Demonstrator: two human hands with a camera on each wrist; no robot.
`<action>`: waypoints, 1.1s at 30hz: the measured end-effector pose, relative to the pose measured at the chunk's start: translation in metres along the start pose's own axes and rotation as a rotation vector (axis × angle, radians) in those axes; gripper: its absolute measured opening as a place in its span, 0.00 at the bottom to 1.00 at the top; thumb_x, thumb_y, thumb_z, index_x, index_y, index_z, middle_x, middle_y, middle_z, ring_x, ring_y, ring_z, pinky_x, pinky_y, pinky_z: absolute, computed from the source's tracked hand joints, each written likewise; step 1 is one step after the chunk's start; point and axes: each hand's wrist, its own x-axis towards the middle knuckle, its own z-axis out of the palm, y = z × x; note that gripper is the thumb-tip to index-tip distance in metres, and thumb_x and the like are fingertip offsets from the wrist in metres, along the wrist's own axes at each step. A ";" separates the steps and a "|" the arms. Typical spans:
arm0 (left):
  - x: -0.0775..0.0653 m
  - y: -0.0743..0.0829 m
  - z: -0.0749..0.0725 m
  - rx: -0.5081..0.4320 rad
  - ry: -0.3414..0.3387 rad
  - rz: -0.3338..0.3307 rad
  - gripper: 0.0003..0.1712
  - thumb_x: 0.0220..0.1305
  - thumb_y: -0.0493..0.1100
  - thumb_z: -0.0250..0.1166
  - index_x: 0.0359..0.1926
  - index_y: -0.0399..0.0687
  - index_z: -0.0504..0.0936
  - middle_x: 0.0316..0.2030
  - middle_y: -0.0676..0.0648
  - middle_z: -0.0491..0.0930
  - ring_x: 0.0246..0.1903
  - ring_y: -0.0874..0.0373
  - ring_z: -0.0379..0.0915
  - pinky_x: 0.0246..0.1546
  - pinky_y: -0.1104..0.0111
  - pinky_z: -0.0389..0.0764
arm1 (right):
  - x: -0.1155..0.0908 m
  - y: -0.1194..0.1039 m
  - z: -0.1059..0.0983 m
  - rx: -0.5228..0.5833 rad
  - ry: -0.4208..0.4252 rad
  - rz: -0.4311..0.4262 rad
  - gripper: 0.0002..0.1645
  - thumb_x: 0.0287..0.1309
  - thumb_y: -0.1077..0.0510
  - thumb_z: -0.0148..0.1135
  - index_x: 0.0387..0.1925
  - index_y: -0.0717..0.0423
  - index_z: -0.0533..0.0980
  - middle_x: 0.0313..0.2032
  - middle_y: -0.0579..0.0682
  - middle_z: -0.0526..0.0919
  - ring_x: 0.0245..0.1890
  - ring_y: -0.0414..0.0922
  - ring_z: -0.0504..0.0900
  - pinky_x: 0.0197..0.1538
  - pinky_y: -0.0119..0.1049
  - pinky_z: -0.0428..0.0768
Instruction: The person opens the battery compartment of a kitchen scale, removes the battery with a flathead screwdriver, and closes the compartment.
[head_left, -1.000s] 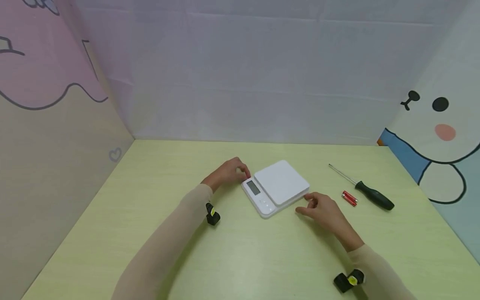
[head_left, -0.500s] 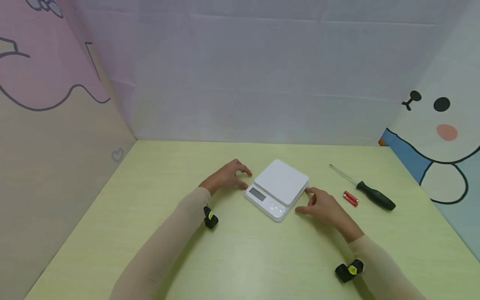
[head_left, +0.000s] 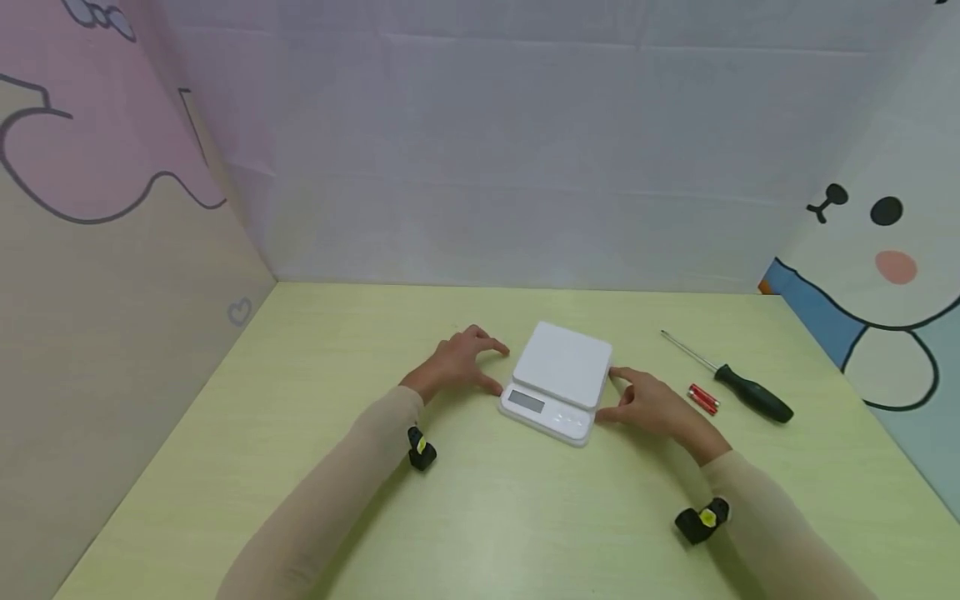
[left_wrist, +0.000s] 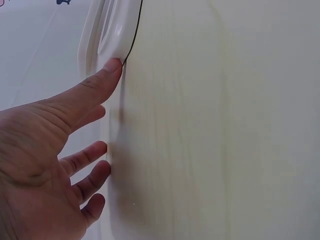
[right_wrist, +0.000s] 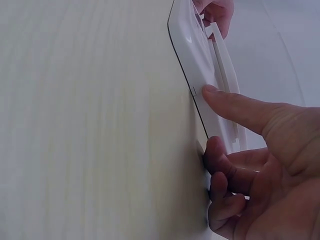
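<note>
A white digital kitchen scale lies on the table, its grey display and buttons toward me. At its left side is my left hand, thumb and fingers spread. The left wrist view shows that thumb's tip right at the corner of the scale. My right hand is at the scale's right side. In the right wrist view, the right thumb touches the side wall of the scale, and the bent fingers of the right hand rest low beside it.
Right of the scale lie red batteries side by side. Beyond them is a screwdriver with a dark green handle, its tip pointing away to the left. Walls with printed cartoon figures flank the pale wooden table.
The scale has turned on the table, so its display end now faces me more squarely. My left hand has spread, and the right hand has stayed along the scale's right side.
</note>
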 end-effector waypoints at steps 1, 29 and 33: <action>-0.001 0.000 0.001 0.016 0.006 0.003 0.41 0.43 0.60 0.79 0.61 0.67 0.77 0.61 0.48 0.67 0.61 0.48 0.64 0.63 0.51 0.62 | 0.000 0.000 -0.001 0.007 -0.003 -0.006 0.52 0.52 0.49 0.73 0.68 0.72 0.59 0.25 0.49 0.77 0.27 0.41 0.71 0.31 0.33 0.69; -0.018 0.010 0.009 0.167 0.070 0.001 0.50 0.38 0.69 0.77 0.66 0.73 0.71 0.62 0.51 0.68 0.59 0.48 0.62 0.54 0.56 0.65 | 0.011 0.008 -0.009 0.022 -0.065 -0.078 0.36 0.63 0.58 0.64 0.69 0.65 0.64 0.29 0.51 0.75 0.28 0.43 0.69 0.28 0.33 0.69; -0.018 0.010 0.009 0.167 0.069 -0.001 0.50 0.38 0.69 0.77 0.66 0.73 0.71 0.62 0.52 0.68 0.58 0.49 0.62 0.53 0.56 0.65 | 0.012 0.009 -0.008 0.029 -0.070 -0.078 0.36 0.63 0.58 0.63 0.69 0.64 0.63 0.29 0.51 0.74 0.27 0.43 0.69 0.28 0.33 0.69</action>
